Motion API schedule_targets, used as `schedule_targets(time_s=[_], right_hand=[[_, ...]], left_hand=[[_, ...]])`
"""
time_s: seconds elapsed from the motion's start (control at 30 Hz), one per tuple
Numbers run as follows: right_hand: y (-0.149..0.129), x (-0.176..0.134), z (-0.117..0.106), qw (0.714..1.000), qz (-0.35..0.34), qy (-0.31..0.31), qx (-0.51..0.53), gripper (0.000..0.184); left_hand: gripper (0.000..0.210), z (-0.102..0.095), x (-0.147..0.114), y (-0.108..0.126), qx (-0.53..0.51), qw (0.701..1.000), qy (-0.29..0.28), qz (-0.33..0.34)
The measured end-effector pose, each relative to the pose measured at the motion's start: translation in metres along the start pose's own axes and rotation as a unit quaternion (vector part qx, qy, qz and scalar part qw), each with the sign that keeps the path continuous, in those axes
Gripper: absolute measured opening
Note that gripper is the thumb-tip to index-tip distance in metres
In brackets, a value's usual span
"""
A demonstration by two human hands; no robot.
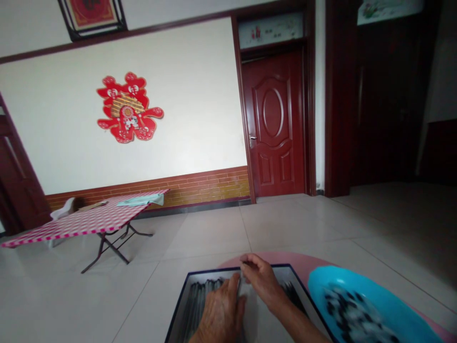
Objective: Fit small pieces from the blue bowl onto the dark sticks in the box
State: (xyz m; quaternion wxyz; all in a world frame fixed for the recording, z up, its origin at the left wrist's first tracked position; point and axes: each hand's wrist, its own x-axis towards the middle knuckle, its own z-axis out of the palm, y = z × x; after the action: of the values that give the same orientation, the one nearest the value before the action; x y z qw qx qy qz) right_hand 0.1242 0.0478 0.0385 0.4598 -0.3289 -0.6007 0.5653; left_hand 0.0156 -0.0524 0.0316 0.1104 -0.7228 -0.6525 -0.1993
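My left hand (222, 305) is over the left half of a shallow white box with a dark blue rim (246, 267). It is closed around a slim, pale pen-like stick (240, 285). My right hand (262, 278) pinches at the stick's upper end, thumb and fingertips together; the exact contact is blurred. Dark, slender pen-like sticks (194, 302) lie side by side in the box, left of my left hand and partly covered by it. More dark sticks (293, 296) show along the right wall, behind my right forearm.
A bright blue basin (323, 276) holding small black and white pieces (357, 314) stands right of the box. Both rest on a pink round surface (282, 257). A folding table with a checkered cloth (96, 216) stands at left on the tiled floor. A red door (273, 119) is behind.
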Motion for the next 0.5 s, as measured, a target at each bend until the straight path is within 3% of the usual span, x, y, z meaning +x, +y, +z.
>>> schedule_targets(time_s=[0.13, 0.27, 0.37, 0.5], right_hand=[[-0.001, -0.005, 0.001, 0.994, 0.049, -0.024, 0.096, 0.027], [0.005, -0.008, -0.001, 0.978, 0.118, -0.059, 0.159, 0.033], [0.014, -0.008, -0.001, 0.978, 0.141, -0.073, 0.135, 0.035], [0.029, -0.006, 0.004, 0.992, 0.103, -0.070, 0.028, 0.033]], left_hand=[[0.042, -0.005, 0.005, -0.003, 0.074, 0.996, -0.027, -0.043], [0.038, -0.010, 0.008, -0.008, 0.110, 0.992, 0.007, -0.059], [0.027, -0.009, 0.008, -0.011, 0.103, 0.993, 0.030, -0.053], [0.016, -0.003, 0.010, -0.012, 0.101, 0.993, 0.037, -0.042]])
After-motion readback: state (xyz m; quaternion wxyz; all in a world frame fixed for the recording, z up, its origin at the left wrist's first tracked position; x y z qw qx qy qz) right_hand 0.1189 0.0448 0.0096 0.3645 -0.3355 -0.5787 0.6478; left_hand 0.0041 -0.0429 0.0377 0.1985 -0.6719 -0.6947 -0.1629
